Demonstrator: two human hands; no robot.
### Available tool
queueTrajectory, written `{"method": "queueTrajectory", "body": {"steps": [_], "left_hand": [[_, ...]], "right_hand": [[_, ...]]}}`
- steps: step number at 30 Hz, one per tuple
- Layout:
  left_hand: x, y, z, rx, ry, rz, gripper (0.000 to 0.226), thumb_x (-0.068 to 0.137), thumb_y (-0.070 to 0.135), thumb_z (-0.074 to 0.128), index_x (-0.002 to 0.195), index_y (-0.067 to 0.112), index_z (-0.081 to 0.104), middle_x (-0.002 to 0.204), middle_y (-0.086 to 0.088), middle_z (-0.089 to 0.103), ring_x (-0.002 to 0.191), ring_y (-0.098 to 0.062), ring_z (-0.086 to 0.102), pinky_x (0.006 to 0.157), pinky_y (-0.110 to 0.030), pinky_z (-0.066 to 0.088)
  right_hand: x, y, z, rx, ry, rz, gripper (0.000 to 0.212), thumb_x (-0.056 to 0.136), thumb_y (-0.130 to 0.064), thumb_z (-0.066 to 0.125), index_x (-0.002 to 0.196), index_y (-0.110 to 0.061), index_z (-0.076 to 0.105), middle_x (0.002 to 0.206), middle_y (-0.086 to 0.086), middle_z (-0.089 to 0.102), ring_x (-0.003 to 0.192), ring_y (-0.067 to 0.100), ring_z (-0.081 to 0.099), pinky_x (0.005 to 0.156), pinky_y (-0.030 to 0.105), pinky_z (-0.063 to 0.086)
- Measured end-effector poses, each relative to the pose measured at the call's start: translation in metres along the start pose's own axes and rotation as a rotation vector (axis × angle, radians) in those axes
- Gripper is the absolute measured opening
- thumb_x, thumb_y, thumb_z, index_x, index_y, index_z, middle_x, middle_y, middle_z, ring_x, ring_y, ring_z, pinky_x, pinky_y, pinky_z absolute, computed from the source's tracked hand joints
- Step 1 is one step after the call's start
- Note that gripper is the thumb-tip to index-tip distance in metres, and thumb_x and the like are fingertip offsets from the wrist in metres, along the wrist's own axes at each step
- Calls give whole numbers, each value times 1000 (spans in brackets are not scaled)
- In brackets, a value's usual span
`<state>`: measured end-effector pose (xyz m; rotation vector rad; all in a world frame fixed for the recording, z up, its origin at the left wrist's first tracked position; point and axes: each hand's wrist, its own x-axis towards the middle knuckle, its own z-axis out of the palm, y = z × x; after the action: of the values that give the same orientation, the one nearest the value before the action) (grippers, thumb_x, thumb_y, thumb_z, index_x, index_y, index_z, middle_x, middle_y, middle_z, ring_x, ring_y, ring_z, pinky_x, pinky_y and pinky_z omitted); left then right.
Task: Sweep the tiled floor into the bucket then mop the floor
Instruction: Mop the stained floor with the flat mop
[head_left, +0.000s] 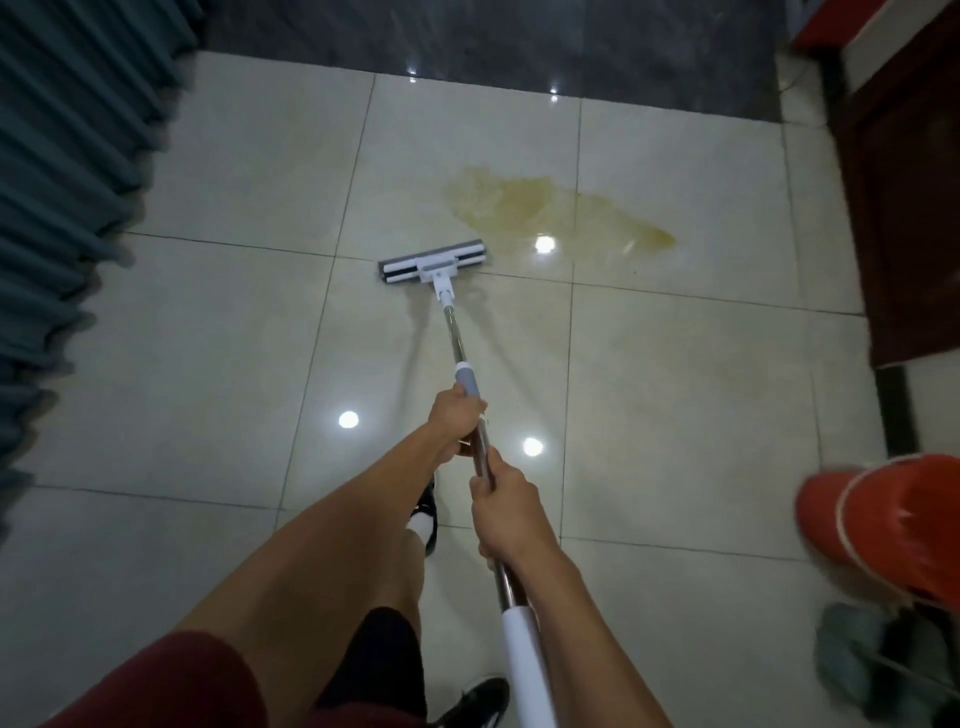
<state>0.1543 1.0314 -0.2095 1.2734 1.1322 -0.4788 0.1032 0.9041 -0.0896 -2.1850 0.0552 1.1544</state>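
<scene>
— Here, how is the mop held?
— The mop handle (480, 452) is gripped by both hands: the left hand (457, 415) is curled round it just below the grey collar, and the right hand (506, 512) is wrapped round the steel shaft lower down, above the white end grip.

— And where is the mop head seen?
— The mop head (434, 261) is laid flat on the tiled floor (208, 364), its right end touching the near edge of a yellowish spill (550, 208).

— What else is pictured around it?
— A red bucket (893, 525) is seen tipped at the right edge, with a blurred grey-green bundle (872, 660) just below it. Teal curtains (62, 156) are hung along the left, and dark wooden furniture (904, 208) is stood at the right. A black shoe (426, 514) is glimpsed beneath the arms.
</scene>
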Motion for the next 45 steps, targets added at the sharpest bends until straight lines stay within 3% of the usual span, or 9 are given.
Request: {"method": "queueTrajectory", "body": {"steps": [4,9,14,18,22,27,35,42,45], "left_hand": [[-55,-85,44,20,-12,-1,21,95,17,61,112,4,62,96,-18,65,79,-29,63,61,-38,54],[-114,-131,71,48,35,45,16,94,16,61,105,5,65,88,-14,69,73,-27,65,59,-34,54],[-158,-171,68,113,15,21,18,92,13,59,109,7,63,90,-13,68,74,-26,65,53,-32,52],[-181,-195,50,162,13,15,19,94,15,58,110,5,63,97,-17,69,79,-29,66,70,-41,61],[-188,-212,18,198,-20,24,35,93,16,58,127,6,60,104,-18,69,78,-28,66,59,-34,57],[-172,-209,-20,237,-52,36,29,94,16,58,121,5,61,101,-17,69,79,-27,67,68,-42,62],[-134,-177,-62,240,-102,67,59,96,19,61,153,22,43,117,-14,66,86,-30,67,58,-34,56],[-85,-103,-71,254,-117,74,49,95,22,63,143,18,53,109,-16,69,82,-29,69,57,-36,59],[-62,-61,-68,259,-121,84,45,96,21,62,140,16,55,107,-15,70,78,-28,69,54,-33,57]], "right_hand": [[-76,80,10,57,3,22,51,103,-19,42,150,-39,36,82,-2,60,66,12,59,68,36,62],[-136,132,10,178,24,4,69,91,-2,48,149,-38,41,76,3,56,56,14,54,49,25,51],[-194,150,33,231,51,7,64,94,-3,50,149,-35,44,71,2,56,51,11,52,46,22,47],[-226,151,61,239,83,32,62,95,-5,50,148,-37,44,76,7,63,53,11,54,46,19,47],[-243,136,96,290,97,67,64,96,-3,49,150,-38,41,72,12,59,51,12,51,44,18,47],[-233,112,138,392,161,125,66,95,-5,53,148,-42,41,62,1,45,50,11,45,47,24,44],[-194,63,168,525,212,182,66,93,-5,56,144,-45,45,59,0,41,47,13,40,47,27,42],[-135,3,135,514,230,138,63,92,-4,55,140,-44,50,66,9,50,48,18,46,42,26,47],[-99,-23,113,477,232,115,61,91,-3,54,138,-42,54,67,8,48,50,18,46,47,32,48]]}}
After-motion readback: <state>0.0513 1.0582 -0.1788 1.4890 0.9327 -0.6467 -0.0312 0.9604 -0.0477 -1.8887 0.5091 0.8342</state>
